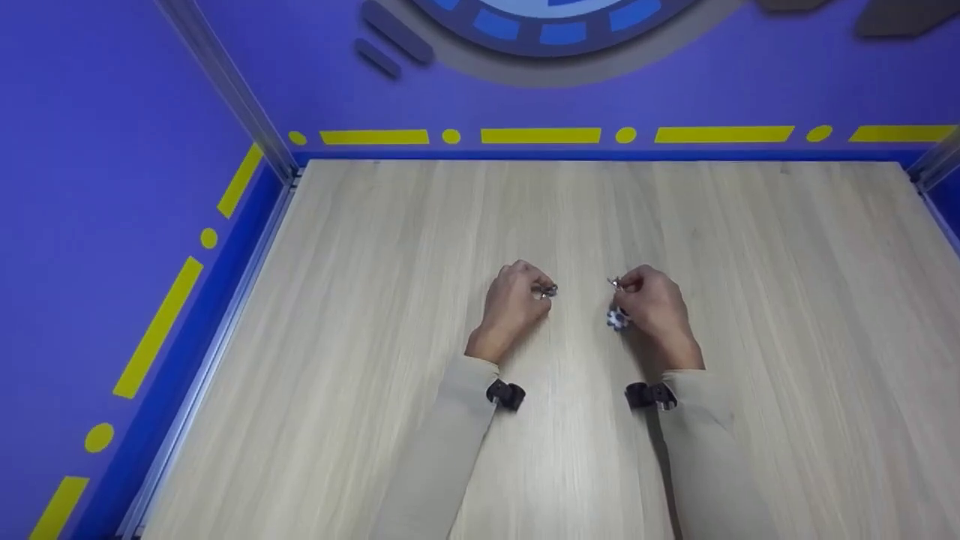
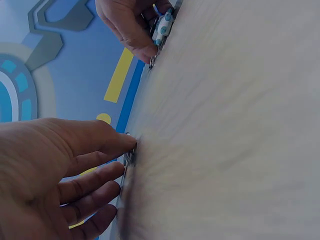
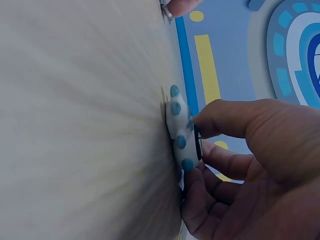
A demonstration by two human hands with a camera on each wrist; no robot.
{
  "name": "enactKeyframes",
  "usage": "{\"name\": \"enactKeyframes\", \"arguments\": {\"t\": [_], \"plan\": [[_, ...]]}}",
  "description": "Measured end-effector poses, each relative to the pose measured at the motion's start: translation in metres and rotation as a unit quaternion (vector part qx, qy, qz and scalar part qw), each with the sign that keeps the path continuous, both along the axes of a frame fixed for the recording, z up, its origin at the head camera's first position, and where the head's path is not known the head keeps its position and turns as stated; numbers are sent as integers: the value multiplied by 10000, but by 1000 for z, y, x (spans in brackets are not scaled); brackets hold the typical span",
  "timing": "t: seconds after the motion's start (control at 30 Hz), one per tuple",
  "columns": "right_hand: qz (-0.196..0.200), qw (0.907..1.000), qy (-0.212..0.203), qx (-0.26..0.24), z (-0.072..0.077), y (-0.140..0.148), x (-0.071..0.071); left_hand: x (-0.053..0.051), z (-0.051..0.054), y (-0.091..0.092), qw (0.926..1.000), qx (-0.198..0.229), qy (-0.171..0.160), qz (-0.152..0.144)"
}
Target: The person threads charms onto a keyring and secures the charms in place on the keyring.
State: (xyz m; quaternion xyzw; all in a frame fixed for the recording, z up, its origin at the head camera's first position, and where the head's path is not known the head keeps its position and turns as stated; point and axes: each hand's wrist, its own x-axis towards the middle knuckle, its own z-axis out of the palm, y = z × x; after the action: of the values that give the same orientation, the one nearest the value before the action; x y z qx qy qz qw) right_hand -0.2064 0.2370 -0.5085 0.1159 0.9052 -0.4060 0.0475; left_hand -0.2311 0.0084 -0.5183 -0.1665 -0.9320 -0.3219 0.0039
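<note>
Left grip [image 1: 513, 296], centre of head frame: pinched on small metal piece [image 1: 550, 291]. Right grip [image 1: 652, 304], right of centre: pinched on metal fitting [image 1: 615, 283]; white-and-blue trinket [image 1: 616, 321] just below fingertips.

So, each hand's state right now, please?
Left hand: holding a silver metal piece.
Right hand: holding another silver metal piece beside a white, blue-spotted ornament.

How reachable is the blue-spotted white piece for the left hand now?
Likely yes: only tabletop shows between the left hand and the blue-spotted white piece, though that hand pinches a small metal piece and the right hand crowds the target.
</note>
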Motion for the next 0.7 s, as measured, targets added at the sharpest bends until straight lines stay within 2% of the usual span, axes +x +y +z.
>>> {"name": "enactKeyframes", "arguments": {"t": [0.2,0.7], "plan": [[33,9998,177,81,-2,2,0,-1,-2,-1,10000,9,36,-3],[131,9990,395,137,-2,5,2,0,-6,4,9982,-192,522,206]]}}
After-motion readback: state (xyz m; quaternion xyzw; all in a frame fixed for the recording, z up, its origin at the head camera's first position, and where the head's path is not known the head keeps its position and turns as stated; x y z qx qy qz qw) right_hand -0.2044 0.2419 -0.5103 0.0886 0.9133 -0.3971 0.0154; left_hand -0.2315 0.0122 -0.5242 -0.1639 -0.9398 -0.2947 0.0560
